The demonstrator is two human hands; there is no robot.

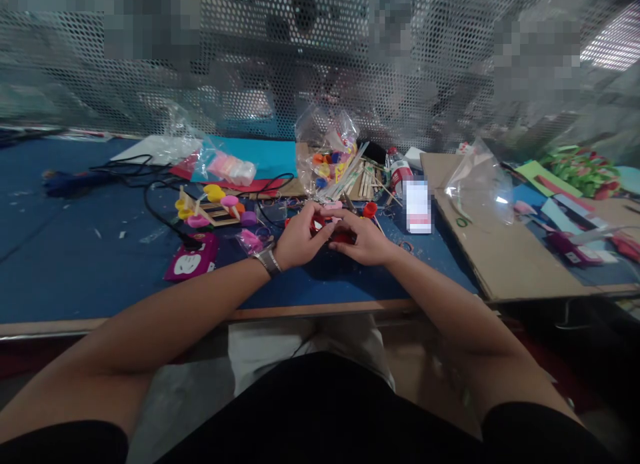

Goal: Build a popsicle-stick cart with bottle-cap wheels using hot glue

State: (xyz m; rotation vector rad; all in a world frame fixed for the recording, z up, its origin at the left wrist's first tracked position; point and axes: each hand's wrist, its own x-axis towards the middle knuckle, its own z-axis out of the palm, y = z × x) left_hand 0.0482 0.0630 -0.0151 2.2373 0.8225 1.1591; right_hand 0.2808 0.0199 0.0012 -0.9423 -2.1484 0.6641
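Note:
My left hand (303, 237), with a watch on its wrist, and my right hand (364, 239) meet above the blue table. Their fingers curl round a small red object (317, 224) that shows between them; its full shape is hidden. Some pink pieces (334, 209) show just behind the fingertips. A red cap (370, 209) lies close to my right hand. Left of my left hand are a small bag with something pink (250, 240) and a purple cap (249, 219).
A purple box (191, 256) with a black cable stands at the left, near wooden sticks with coloured caps (215, 214). Behind are a plastic bag (327, 154) and a bottle (399, 171). Right lie a phone (419, 207) and cardboard (505, 251).

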